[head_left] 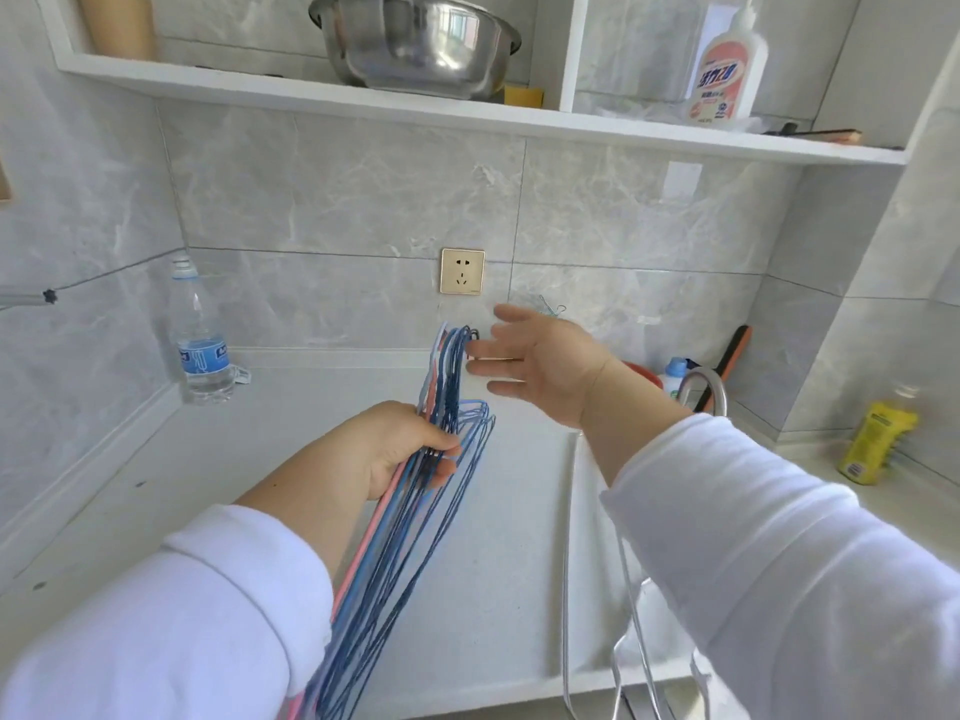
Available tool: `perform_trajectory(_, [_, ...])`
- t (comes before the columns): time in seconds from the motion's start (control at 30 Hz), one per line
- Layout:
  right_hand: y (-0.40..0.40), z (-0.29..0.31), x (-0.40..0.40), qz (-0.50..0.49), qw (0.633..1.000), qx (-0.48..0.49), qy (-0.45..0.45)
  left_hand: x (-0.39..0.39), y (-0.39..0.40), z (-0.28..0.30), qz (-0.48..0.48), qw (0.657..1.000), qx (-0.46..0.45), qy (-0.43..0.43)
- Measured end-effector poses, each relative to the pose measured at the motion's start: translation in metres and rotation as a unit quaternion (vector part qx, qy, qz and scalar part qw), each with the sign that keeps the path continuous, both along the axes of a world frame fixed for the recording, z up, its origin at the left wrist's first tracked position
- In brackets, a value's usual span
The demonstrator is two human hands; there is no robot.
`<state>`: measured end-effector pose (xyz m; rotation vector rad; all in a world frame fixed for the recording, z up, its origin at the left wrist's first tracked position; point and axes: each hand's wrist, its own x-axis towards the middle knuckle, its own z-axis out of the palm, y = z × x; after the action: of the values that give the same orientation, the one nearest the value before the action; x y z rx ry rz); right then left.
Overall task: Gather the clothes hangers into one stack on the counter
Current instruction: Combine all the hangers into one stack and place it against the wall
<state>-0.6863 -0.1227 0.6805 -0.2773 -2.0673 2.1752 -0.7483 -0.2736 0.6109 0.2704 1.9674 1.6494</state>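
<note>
A bundle of thin wire clothes hangers, blue, light blue and pink, stands upright in my left hand, which is shut around their middle. Their hooks point up toward the wall. My right hand is open, fingers spread, with the fingertips right beside the hooks; I cannot tell if they touch. The white counter lies below the bundle. More light wire hangers lie near the sink edge under my right arm.
A water bottle stands at the counter's back left. A wall socket is behind the hooks. A faucet, an orange basin and a brush sit at the right, a yellow bottle further right. A shelf with a steel bowl hangs above.
</note>
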Motion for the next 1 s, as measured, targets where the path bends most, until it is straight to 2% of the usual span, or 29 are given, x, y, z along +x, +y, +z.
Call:
perform_trajectory(0.1, [0.051, -0.013, 0.017, -0.146, 0.980, 0.099, -0.091, -0.004, 0.014, -0.004, 0.024, 0.999, -0.009, 0.023])
perform_trajectory(0.17, [0.094, -0.037, 0.039, -0.245, 0.942, 0.152, -0.170, 0.000, 0.031, -0.007, 0.032, 0.999, -0.013, 0.031])
perform_trajectory(0.23, [0.134, -0.067, 0.064, -0.304, 0.903, 0.193, -0.234, 0.007, 0.051, -0.011, 0.035, 0.999, -0.011, 0.037])
perform_trajectory(0.37, [0.167, -0.114, 0.101, -0.313, 0.858, 0.239, -0.330, 0.015, 0.084, -0.017, 0.043, 0.998, -0.007, 0.046])
perform_trajectory(0.47, [0.172, -0.135, 0.113, -0.305, 0.832, 0.282, -0.368, 0.017, 0.103, -0.022, 0.049, 0.997, -0.014, 0.050])
perform_trajectory(0.7, [0.150, -0.156, 0.123, -0.236, 0.840, 0.271, -0.406, 0.022, 0.128, -0.031, 0.052, 0.997, -0.030, 0.050])
perform_trajectory(0.8, [0.142, -0.159, 0.117, -0.233, 0.831, 0.262, -0.431, 0.024, 0.130, -0.032, 0.048, 0.997, -0.035, 0.048])
perform_trajectory(0.9, [0.142, -0.155, 0.112, -0.256, 0.869, 0.205, -0.369, 0.023, 0.130, -0.033, 0.043, 0.997, -0.036, 0.047])
perform_trajectory(1.0, [0.128, -0.144, 0.105, -0.271, 0.871, 0.174, -0.371, 0.022, 0.128, -0.031, 0.042, 0.998, -0.033, 0.042])
